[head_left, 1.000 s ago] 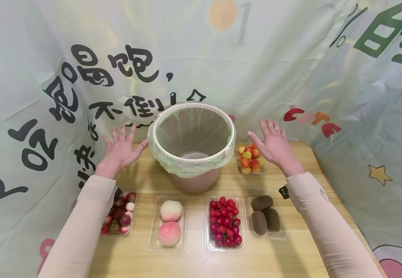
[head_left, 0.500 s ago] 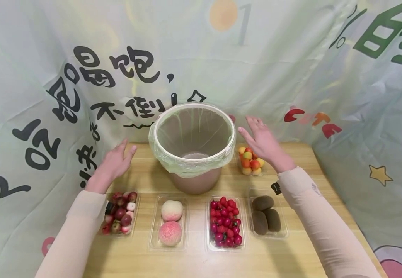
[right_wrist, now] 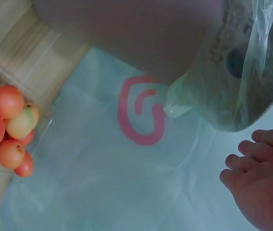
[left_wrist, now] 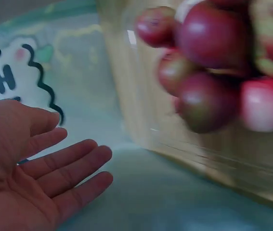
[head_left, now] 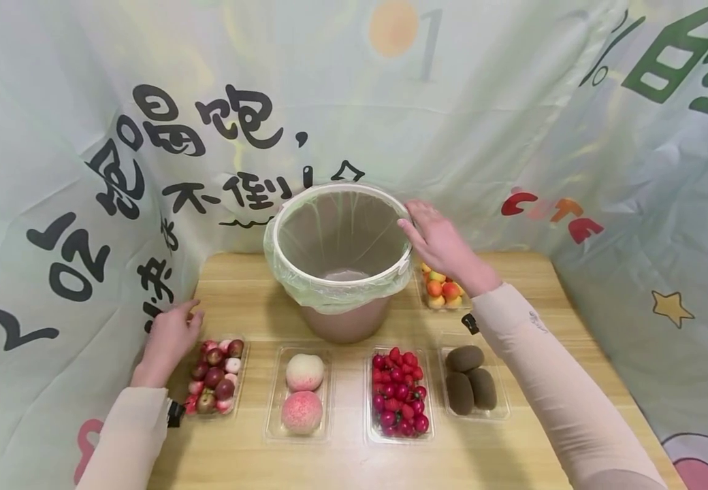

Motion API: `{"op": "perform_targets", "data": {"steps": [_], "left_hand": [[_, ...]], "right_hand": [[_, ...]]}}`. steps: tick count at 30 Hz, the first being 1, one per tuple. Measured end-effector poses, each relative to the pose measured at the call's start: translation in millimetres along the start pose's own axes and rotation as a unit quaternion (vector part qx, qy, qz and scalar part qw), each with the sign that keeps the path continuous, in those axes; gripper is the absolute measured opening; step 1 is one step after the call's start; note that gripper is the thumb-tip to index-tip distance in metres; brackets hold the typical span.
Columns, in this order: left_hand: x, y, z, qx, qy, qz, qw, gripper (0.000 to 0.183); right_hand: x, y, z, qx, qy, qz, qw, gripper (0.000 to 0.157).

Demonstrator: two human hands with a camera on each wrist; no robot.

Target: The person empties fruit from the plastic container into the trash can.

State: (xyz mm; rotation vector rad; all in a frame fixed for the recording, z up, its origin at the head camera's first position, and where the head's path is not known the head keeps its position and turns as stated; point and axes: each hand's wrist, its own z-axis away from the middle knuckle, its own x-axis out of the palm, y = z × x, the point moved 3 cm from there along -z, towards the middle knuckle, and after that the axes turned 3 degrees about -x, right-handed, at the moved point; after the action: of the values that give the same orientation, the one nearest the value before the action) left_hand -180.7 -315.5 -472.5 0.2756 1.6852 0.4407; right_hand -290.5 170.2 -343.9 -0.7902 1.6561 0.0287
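Observation:
A brown bin (head_left: 342, 323) with a white rim and a pale green plastic liner (head_left: 329, 298) stands upright at the back centre of the table. My right hand (head_left: 442, 248) is at the right side of the rim, its fingers loosely extended; whether it touches the rim cannot be told. The same hand (right_wrist: 266, 178) appears beside the liner in the right wrist view. To the left, my left hand (head_left: 170, 340) hovers beside a clear tray of small dark red fruits (head_left: 214, 374). In the left wrist view, that hand (left_wrist: 45, 168) has relaxed fingers and holds nothing.
Clear trays hold two peaches (head_left: 302, 395), red cherries and berries (head_left: 399, 391), and three kiwis (head_left: 469, 381) along the front. Small orange-yellow fruits (head_left: 442, 289) sit in a tray behind, partly under the right forearm. Printed fabric (head_left: 452, 136) surrounds the table (head_left: 342, 469).
My left hand has come down and towards me, from beside the bin to the dark red fruits. The right hand has moved left to the bin's rim.

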Motion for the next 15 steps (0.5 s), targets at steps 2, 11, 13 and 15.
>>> {"op": "perform_targets", "data": {"steps": [2,11,13,15], "left_hand": [[4.7,-10.5,6.4,-0.016,-0.007,0.005,0.9998,0.048],[23.8,-41.3,31.0,-0.047,-0.035,0.013,0.9982,0.048],[26.0,-46.0,34.5,-0.052,-0.046,0.016,0.9975,0.048],[27.2,-50.1,36.5,-0.054,-0.055,0.019,0.9969,0.048]], "right_hand": [[2.5,-2,-3,0.004,-0.005,0.0,1.0,0.066],[10.7,-8,-11,0.007,-0.024,-0.003,1.0,0.067],[11.9,-8,-11,0.01,-0.027,-0.003,1.0,0.068],[13.1,-8,-12,0.012,-0.03,-0.004,0.999,0.068]]}}
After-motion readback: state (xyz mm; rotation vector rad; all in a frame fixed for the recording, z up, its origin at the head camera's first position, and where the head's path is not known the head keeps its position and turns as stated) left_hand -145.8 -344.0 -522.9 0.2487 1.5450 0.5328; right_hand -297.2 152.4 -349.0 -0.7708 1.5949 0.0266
